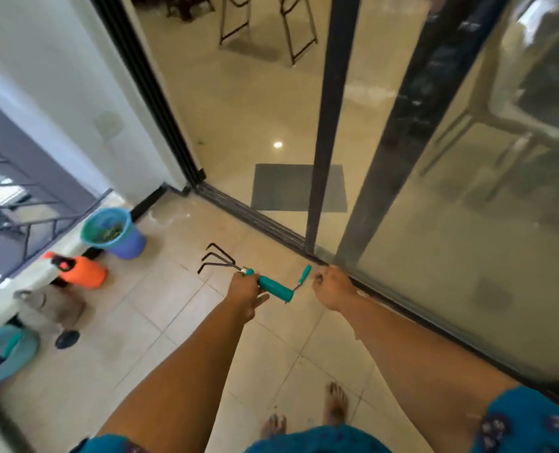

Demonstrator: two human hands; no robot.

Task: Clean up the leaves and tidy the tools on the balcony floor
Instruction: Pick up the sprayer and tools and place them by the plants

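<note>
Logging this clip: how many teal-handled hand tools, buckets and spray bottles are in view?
Teal-handled hand tools: 2, the rake in the left hand and a small tool near the right hand
Buckets: 1
Spray bottles: 1
Total: 4

Tiled balcony floor (160,325): bucket (114,233) with leaves, orange sprayer (82,273), watering can (54,305), basin (2,354).

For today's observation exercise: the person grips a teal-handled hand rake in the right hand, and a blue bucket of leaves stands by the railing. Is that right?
Not quite. The head view shows the left hand gripping the teal-handled hand rake; the right hand does not hold it. The blue bucket of leaves does stand by the railing.
</note>
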